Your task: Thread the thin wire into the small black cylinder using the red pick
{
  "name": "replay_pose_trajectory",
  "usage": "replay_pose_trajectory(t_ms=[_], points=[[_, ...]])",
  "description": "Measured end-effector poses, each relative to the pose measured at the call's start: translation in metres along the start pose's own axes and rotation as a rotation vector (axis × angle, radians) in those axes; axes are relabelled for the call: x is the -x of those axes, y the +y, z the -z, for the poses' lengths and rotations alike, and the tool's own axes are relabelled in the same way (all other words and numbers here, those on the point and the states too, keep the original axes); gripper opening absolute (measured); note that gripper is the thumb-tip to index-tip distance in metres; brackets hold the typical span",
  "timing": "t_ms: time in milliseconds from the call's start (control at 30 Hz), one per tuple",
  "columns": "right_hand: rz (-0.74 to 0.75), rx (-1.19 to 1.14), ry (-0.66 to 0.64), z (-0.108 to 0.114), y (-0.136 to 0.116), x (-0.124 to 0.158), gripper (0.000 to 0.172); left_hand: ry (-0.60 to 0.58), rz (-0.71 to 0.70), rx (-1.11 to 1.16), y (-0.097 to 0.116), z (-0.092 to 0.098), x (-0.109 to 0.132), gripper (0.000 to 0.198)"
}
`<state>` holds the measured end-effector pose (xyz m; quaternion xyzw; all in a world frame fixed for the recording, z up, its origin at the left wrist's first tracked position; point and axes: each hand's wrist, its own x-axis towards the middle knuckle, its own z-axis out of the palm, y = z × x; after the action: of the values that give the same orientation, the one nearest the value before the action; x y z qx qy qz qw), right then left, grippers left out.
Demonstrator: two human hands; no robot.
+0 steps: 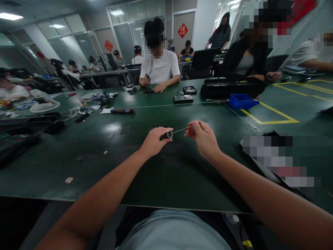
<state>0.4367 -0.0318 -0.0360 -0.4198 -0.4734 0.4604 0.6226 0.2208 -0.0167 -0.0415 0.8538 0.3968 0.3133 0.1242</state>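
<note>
My left hand [154, 141] grips a small dark cylinder [170, 134] between thumb and fingers. Its round end, with a bright rim, faces toward me and to the right. In my right hand [204, 138] the fingers pinch a thin metal rod [179, 131]. The rod's left tip is at the cylinder's round end; I cannot tell how far inside it reaches. Most of the cylinder's length is covered by my left fingers, and the rod's other end is lost in my right fingers. Both hands are above the green tabletop [182, 180].
Across the table a person in white [166, 64] works on a part. Hard drives [183, 98], a blue bin [241, 101] and a black case [231, 89] lie ahead. A screwdriver-like tool [122, 110] lies left, near cluttered parts. A paper scrap [69, 180] is closer to me.
</note>
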Motion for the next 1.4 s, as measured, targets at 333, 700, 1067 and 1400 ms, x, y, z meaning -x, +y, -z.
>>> replay_pose_trajectory(t_ms=[333,700,1067,1400], points=[[-0.097,0.005,0.1,0.003,0.012,-0.009,0.022,-0.094,0.058,-0.05,-0.012,0.003,-0.001,0.04],[0.124,0.199,0.007,-0.002,0.007,-0.001,0.025,-0.107,0.054,-0.028,-0.005,0.001,-0.002,0.039],[0.157,0.303,-0.016,-0.001,-0.001,0.004,0.021,-0.09,0.119,0.006,-0.001,0.001,0.0,0.041],[0.107,0.281,0.011,-0.001,0.0,0.004,0.022,-0.09,0.124,0.022,-0.002,0.001,0.001,0.041]])
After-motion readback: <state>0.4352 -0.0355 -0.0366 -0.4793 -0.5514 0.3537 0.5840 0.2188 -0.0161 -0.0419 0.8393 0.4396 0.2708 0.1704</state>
